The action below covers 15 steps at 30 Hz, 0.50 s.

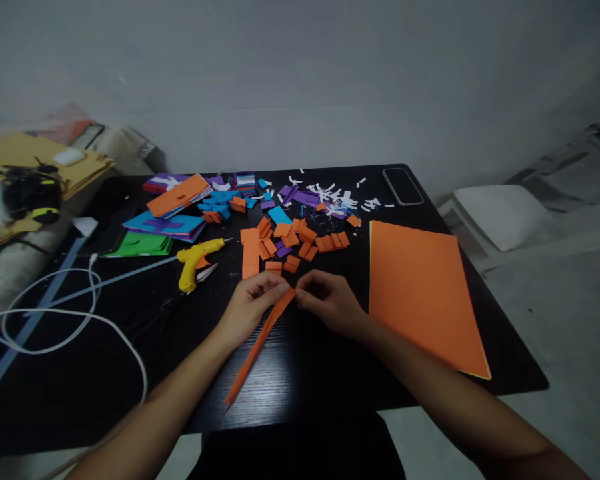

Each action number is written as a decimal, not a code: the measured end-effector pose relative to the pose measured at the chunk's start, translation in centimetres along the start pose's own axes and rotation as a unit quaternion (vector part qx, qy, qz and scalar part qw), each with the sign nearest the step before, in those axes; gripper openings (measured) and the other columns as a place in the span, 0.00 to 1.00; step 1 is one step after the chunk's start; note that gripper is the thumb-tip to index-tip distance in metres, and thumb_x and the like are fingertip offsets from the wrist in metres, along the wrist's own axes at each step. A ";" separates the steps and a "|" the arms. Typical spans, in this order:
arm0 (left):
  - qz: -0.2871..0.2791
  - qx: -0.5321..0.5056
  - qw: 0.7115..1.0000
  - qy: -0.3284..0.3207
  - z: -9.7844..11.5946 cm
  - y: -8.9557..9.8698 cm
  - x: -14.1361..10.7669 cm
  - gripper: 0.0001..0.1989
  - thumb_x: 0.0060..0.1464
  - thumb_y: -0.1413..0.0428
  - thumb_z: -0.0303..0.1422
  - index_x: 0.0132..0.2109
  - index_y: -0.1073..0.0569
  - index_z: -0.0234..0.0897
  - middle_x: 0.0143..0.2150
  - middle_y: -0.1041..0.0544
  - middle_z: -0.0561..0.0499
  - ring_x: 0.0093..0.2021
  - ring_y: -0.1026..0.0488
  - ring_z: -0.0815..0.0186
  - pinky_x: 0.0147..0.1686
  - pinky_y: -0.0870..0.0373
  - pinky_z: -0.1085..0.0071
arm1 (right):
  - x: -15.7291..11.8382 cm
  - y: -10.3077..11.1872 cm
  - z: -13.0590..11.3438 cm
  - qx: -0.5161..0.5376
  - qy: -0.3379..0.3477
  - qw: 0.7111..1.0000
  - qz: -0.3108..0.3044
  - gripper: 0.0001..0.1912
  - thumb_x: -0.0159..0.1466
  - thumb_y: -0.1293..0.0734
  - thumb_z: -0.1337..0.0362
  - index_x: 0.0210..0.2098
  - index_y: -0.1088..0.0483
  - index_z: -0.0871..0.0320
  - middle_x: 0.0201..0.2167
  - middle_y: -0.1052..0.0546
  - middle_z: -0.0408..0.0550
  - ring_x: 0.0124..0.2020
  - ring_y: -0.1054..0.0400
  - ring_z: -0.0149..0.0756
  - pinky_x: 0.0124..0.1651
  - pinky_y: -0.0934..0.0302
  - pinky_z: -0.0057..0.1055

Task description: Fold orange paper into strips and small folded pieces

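Observation:
An orange paper strip (258,344) slants down toward the table's front edge, its upper end pinched between the thumb and fingers of my left hand (254,303). My right hand (330,300) is closed in a pinch at the tip of that same end; its fingertips touch the paper or nearly so. Just beyond my hands lie several small folded orange paper pieces (307,251). A wider orange strip (251,253) lies flat behind my left hand.
Right of my hands lies a stack of orange sheets (420,293). A yellow glue gun (195,261) and scissors (207,272) are to the left, near a looping white cable (93,313). White paper scraps (335,195) and a phone (403,186) lie at the back of the black table (325,373).

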<state>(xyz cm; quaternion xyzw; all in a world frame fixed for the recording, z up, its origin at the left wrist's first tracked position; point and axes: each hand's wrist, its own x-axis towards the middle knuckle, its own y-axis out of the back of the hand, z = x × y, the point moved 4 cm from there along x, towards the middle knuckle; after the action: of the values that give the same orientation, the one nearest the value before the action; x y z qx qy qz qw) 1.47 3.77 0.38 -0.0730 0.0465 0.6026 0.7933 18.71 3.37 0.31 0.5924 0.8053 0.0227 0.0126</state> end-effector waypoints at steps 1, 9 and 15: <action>0.004 0.003 1.000 -0.001 0.0 0.0 0.0 0.15 0.55 0.34 0.43 0.33 0.20 0.34 0.27 0.25 0.54 0.27 0.33 0.70 0.29 0.38 0.75 | 0.0 0.0 0.0 -0.002 -0.001 1.000 -0.001 0.07 0.63 0.30 0.60 0.32 0.27 0.57 0.27 0.26 0.42 0.28 0.35 0.30 0.33 0.41 0.28; 0.047 0.026 0.999 -0.011 0.0 -0.1 -0.2 0.13 0.54 0.33 0.41 0.33 0.20 0.34 0.27 0.23 0.53 0.26 0.30 0.71 0.28 0.35 0.76 | 0.0 0.0 0.1 -0.026 0.004 1.000 0.015 0.07 0.62 0.29 0.59 0.32 0.26 0.57 0.27 0.26 0.42 0.28 0.34 0.31 0.32 0.41 0.28; -0.043 -0.071 0.994 0.071 -0.1 -0.7 -0.3 0.18 0.56 0.35 0.47 0.38 0.22 0.34 0.31 0.20 0.50 0.27 0.23 0.68 0.29 0.25 0.73 | 0.2 0.4 0.3 0.003 -0.004 0.999 0.032 0.07 0.62 0.29 0.59 0.32 0.26 0.56 0.28 0.23 0.43 0.29 0.29 0.33 0.35 0.35 0.30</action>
<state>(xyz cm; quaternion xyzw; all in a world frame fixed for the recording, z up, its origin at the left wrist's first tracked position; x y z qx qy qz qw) 2.10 3.23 0.34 -0.1735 0.0563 0.5631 0.8060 19.04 3.64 0.07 0.6179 0.7859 0.0186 0.0130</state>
